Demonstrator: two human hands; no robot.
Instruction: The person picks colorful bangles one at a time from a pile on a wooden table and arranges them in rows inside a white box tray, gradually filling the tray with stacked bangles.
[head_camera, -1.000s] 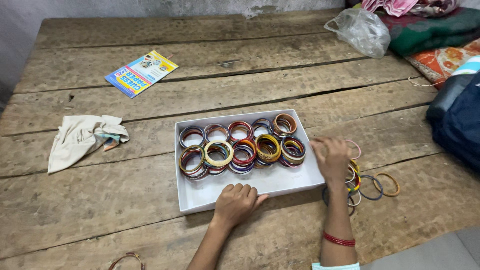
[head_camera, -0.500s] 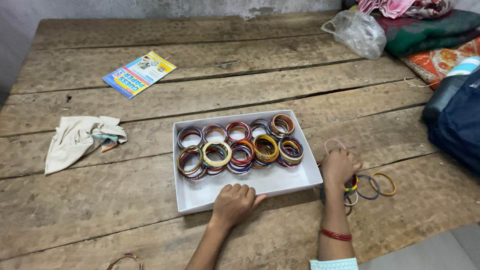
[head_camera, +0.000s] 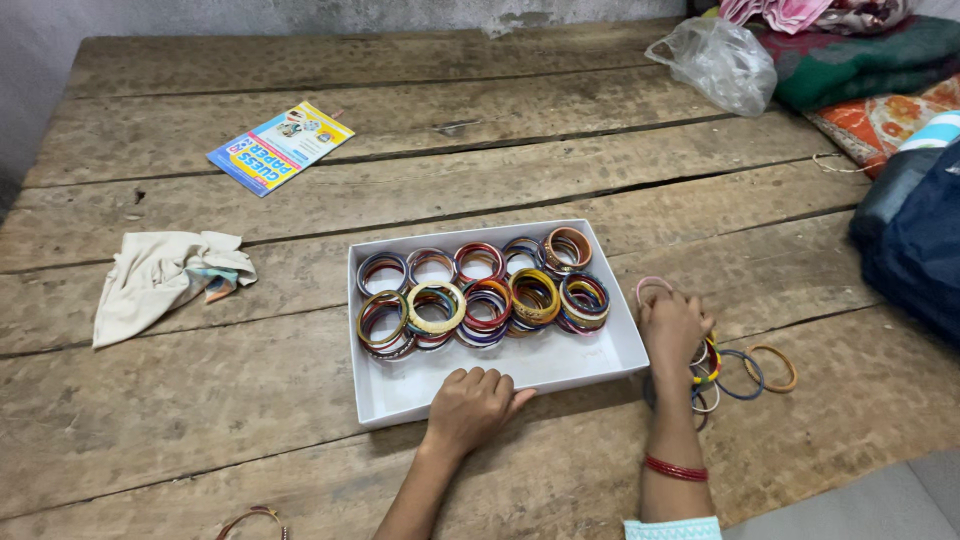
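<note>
Bangles (head_camera: 725, 365) lie loose on the wooden table (head_camera: 200, 420), just right of the white box (head_camera: 610, 350). I see my right hand (head_camera: 673, 328) resting on the pile, fingers curled over several bangles. My left hand (head_camera: 470, 408) lies flat, open, against the box's near wall, steadying it.

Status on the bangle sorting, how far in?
Well along: two rows of bangle stacks already sit in the white box. In hand: the left hand rests on the box's near edge, and the right hand is on the loose bangles beside it. Left: those few loose ones.
</note>
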